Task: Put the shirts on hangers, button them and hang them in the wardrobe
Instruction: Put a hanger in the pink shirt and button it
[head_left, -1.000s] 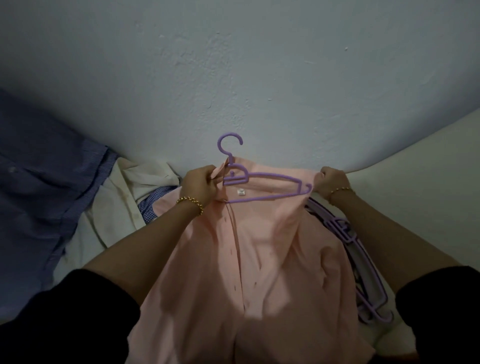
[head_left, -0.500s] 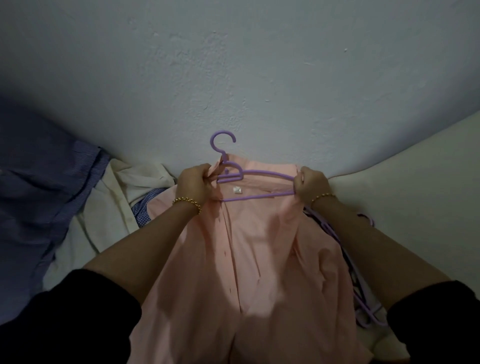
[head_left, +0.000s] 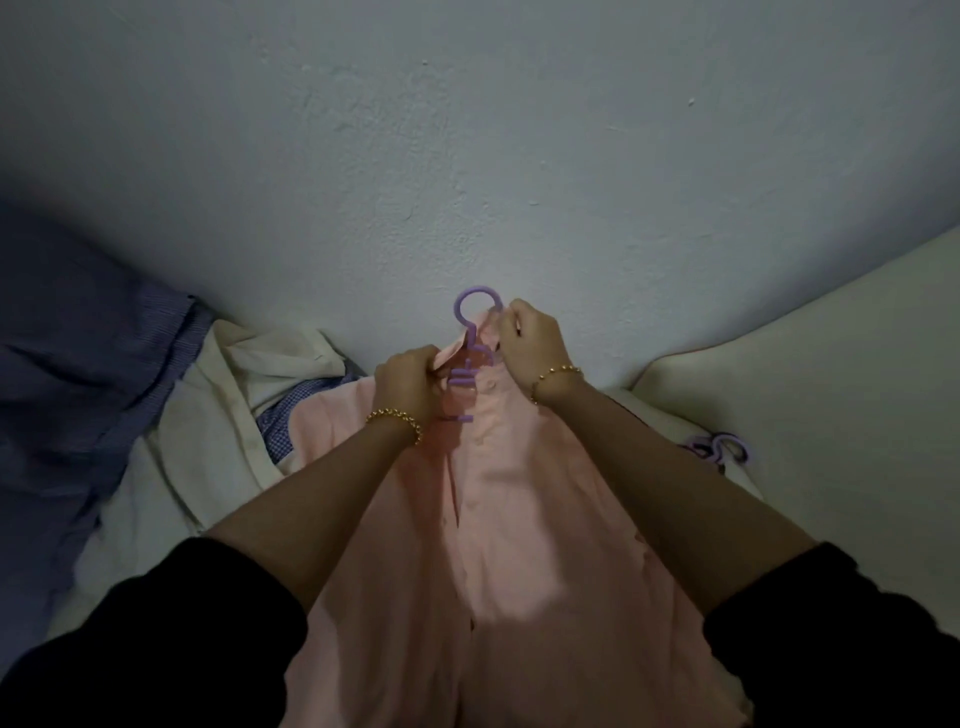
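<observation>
Whereas the right hand (head_left: 530, 338) gripped the hanger (head_left: 464, 376) by its far end before, it now pinches the shirt (head_left: 519, 519) collar beside the hook; the left hand (head_left: 410, 382) pinches the opposite collar, shirt lying between both arms.

Shirt (head_left: 519, 519): centre, lying on the bed (head_left: 831, 389) between both forearms.
Hanger (head_left: 471, 340): inside the shirt's collar end, hook poking out toward the wall (head_left: 467, 156).
Left hand (head_left: 408, 382): grips the collar, left of the hanger stem.
Right hand (head_left: 532, 340): grips the collar, right of the hook.
Shirt pile (head_left: 223, 395): left of the shirt, touching it.
Spare hangers (head_left: 719, 446): right, beyond the right forearm.
Wall: behind everything.
</observation>
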